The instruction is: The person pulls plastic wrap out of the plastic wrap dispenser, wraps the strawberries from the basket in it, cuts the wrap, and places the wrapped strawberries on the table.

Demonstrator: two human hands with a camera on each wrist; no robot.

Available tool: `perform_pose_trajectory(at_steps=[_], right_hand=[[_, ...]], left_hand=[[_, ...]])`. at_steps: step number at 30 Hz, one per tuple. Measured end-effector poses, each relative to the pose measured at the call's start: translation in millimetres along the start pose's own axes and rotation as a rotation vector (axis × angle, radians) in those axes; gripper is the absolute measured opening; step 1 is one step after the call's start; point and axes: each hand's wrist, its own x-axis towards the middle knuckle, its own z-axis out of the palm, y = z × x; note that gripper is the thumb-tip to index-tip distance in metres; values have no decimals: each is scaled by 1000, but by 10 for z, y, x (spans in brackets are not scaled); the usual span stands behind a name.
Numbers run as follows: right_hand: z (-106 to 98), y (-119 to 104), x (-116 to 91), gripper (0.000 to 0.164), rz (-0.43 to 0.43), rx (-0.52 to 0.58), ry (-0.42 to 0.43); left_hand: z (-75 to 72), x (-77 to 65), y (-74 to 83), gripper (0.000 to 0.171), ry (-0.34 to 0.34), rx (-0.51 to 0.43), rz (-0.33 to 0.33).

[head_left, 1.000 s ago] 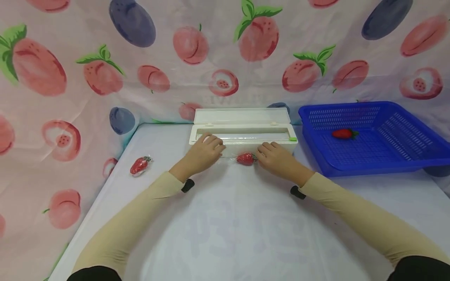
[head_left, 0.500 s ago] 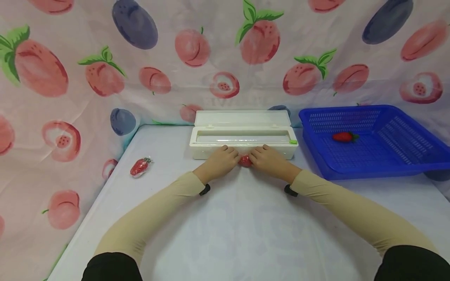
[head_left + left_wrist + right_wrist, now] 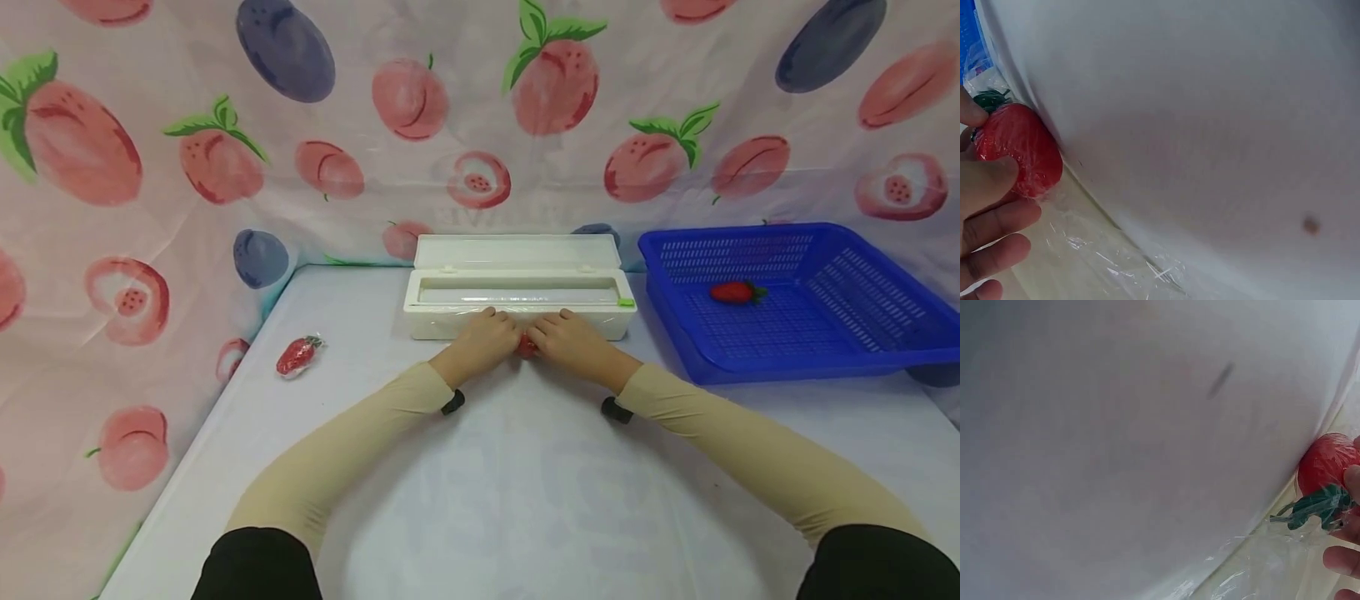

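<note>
A fruit-printed cloth (image 3: 480, 117) is hanging across the upper frame, behind a white table (image 3: 487, 500) that is filling much of the lower part. At the right, a blue basket (image 3: 817, 312) is sitting to the side, probably so that its contents are staying within reach. At the centre, a white box (image 3: 442, 323) is standing with its lid (image 3: 517, 252) tipped back, presumably to leave the roll inside accessible. Just before it, 2 hands are meeting: the left hand (image 3: 483, 342) is clamping thumb and fingers on the held strawberry (image 3: 1035, 144), and the right hand (image 3: 573, 343) is pinching near its leafy end, seemingly to keep clear film (image 3: 1104, 262) snug around it. That fruit is lying mid-frame, between both hands. At centre left, 1 wrapped strawberry (image 3: 298, 357) is resting well apart; 1 loose strawberry (image 3: 731, 292) is lying in the basket. A green piece (image 3: 626, 302) is sitting at the box's right end.
</note>
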Motion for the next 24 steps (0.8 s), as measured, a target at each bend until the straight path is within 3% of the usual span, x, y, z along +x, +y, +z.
perform_pose_trajectory(at_steps=[7,13,17,21,24], right_hand=[[-22,-20,-12,22,30,31,2],[-11,-27,16,29,51,55,-4],[-57,-53,22,31,76,86,-41],[-144,-74,4,35,109,155,-128],[-229,-90,-8,35,117,199,-154]], left_hand=[[-6,28,19,17,-81,-30,-31],[-19,41,35,14,-76,13,-30],[-49,41,47,15,-124,8,-33],[-106,16,56,19,-211,-85,-61],[-173,-27,50,23,-238,-187,-96]])
